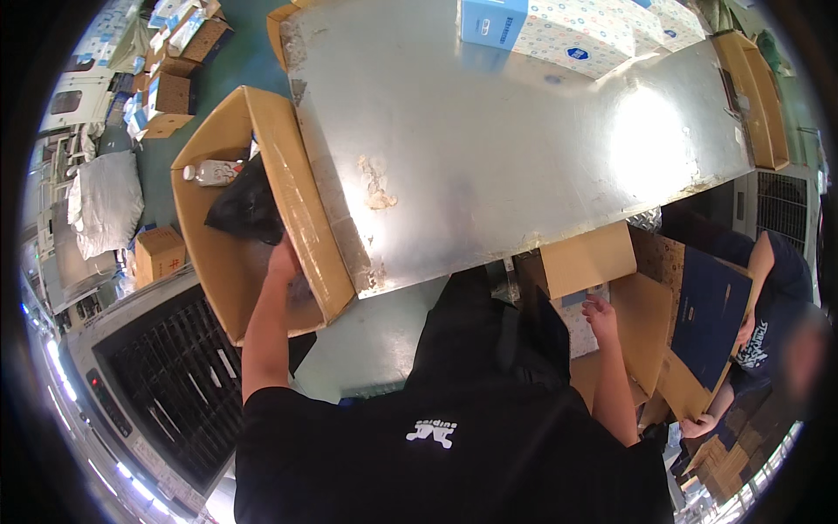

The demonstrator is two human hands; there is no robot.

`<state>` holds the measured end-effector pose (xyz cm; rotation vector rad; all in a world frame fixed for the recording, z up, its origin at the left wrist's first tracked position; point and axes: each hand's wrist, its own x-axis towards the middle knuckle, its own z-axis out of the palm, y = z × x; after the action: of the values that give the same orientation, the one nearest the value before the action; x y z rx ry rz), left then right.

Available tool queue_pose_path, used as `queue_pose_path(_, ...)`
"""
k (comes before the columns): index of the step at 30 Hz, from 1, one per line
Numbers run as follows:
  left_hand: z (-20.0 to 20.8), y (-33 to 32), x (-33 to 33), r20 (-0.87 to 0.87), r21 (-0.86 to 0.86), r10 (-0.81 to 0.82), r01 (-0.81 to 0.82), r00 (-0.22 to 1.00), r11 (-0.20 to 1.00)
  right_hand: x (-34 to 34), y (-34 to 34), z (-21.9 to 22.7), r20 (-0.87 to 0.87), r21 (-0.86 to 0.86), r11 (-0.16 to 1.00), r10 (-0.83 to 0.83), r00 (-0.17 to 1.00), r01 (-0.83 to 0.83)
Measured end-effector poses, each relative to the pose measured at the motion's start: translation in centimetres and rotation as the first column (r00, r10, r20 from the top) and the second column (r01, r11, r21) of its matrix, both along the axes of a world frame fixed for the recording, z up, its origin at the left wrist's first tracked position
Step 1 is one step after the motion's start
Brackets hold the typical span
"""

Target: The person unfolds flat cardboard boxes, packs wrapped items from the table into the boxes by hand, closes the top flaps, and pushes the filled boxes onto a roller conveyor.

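Clerk: Left side, please?

Operator: On my feed, one long, lidless tan cardboard box point(301, 205) along the left end of a silver sheet-metal table point(489, 166). Contents: one crumpled black plastic bag point(247, 208) by the inner wall, one clear, white-capped bottle point(214, 173) beside it.

Clerk: Left hand?

Operator: Left hand point(283, 262): lowered into that box, at the bag's lower end. Its fingertips are hidden from me; I cannot tell whether they grip.

Clerk: Right hand?

Operator: Right hand point(601, 319): raised by a tan cardboard carton with spread flaps point(589, 260), fingers loosely bent (whether they touch it, I cannot tell).

Clerk: Remainder?

Operator: One white patterned box with a blue end point(567, 35), far side of the table; one dark-shirted co-worker point(790, 271), far right, hands at a carton's dark-blue panel point(709, 314) and lower flap.
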<state>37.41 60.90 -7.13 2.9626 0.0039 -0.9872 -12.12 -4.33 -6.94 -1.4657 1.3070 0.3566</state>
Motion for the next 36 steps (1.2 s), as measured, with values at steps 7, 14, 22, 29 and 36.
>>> queue_pose_path(7, 16.7, -21.9, -3.5, 0.497, -0.853, 0.469, 0.311, 0.73, 0.42, 0.8, -0.5, 7.7, 0.323, -0.268, 0.955, -0.038, 0.946, 0.13)
queue_pose_path(14, 19.4, -49.6, -21.7, 0.064, -0.957, -0.979, 0.292, 0.196, -0.005, 2.7, -2.8, 17.4, 0.399, -0.516, 0.82, -0.025, 0.917, 0.247)
queue_pose_path(22, 16.7, -65.7, 14.8, 0.844, -0.246, -0.388, 0.91, 0.371, 0.334, 20.7, 0.3, 13.2, 0.35, -0.554, 0.832, 0.214, 0.912, 0.017)
queue_pose_path(29, 17.5, -82.1, 21.1, 0.556, -0.162, -0.758, 0.939, 0.342, 0.305, 50.0, -4.8, 12.8, 0.004, -0.91, 0.303, 0.688, 0.726, -0.281)
queue_pose_path(36, 17.0, -83.6, 23.4, 0.041, -0.399, -0.943, 0.871, 0.329, 0.287, 43.5, -6.0, 8.7, 0.344, -0.852, 0.504, 0.328, 0.88, 0.145)
